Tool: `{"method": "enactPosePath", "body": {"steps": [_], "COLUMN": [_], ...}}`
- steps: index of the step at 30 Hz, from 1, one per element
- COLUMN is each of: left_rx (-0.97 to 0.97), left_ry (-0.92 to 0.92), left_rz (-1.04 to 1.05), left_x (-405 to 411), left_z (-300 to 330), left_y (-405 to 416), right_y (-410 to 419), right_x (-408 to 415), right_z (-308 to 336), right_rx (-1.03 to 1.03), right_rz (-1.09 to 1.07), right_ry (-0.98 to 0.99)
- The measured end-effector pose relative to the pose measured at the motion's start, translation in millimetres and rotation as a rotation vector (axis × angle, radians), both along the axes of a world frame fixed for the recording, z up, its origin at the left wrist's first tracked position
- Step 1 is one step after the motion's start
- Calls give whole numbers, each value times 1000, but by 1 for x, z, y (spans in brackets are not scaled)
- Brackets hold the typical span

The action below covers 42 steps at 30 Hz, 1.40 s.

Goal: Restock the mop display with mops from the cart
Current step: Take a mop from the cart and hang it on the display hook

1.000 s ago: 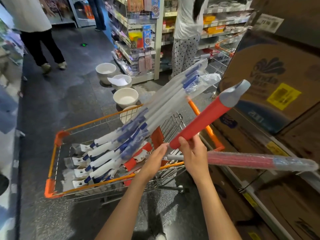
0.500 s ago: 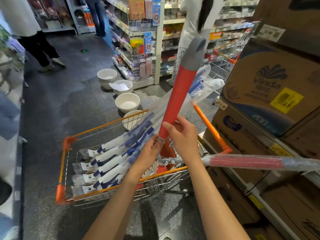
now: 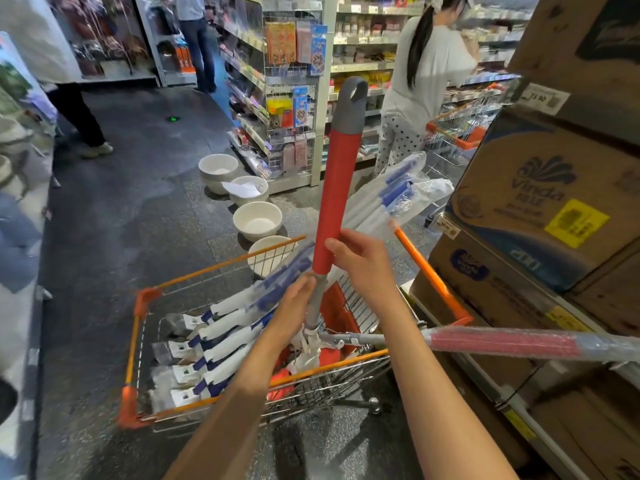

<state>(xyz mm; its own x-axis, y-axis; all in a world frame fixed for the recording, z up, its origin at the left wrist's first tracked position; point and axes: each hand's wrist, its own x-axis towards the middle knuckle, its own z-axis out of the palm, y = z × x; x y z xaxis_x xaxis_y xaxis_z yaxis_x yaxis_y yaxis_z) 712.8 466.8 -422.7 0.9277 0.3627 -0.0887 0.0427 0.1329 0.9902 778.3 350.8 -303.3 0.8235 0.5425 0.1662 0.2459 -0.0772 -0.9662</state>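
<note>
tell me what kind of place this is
Most likely a supermarket or household-goods store aisle. Stocked shelves with price strips line the background, an orange-trimmed wire shopping cart holds wrapped mops, and stacked cartons carry a price tag.

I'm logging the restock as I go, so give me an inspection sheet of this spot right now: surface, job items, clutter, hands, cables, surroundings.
Surface: dark speckled floor, shiny patches.
Job's things: red-handled mop held nearly upright above the orange cart; blue-and-white wrapped mops lie in the cart; a wrapped red mop sticks out rightward over the cart rim.
Clutter: white bowls in a row on the floor beyond the cart.
Hands: right hand grips the red sleeve's lower end; left hand holds the grey shaft below.
Cables: nothing seen.
Surroundings: stacked cardboard boxes right, shelves ahead, shoppers nearby.
</note>
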Motion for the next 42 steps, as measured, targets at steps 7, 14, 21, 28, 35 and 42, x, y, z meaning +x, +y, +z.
{"method": "enactPosePath", "body": {"steps": [7, 14, 21, 28, 35, 42], "left_rx": [121, 236, 327, 298, 108, -326], "left_ry": [-29, -55, -54, -14, 167, 245], "left_rz": [61, 125, 342, 567, 741, 550], "left_x": [16, 16, 7, -7, -4, 23], "left_z": [7, 4, 2, -9, 7, -12], "left_y": [-10, -42, -102, -191, -260, -313], "right_y": [-5, -39, -94, -168, -222, -281], "right_x": [9, 14, 26, 32, 33, 64], "right_z": [-3, -10, -25, -31, -31, -51], "right_rx": [-14, -8, -18, 93, 55, -47], "right_rz": [-55, -12, 127, 299, 368, 222], "right_ry": [36, 26, 7, 66, -64, 170]}}
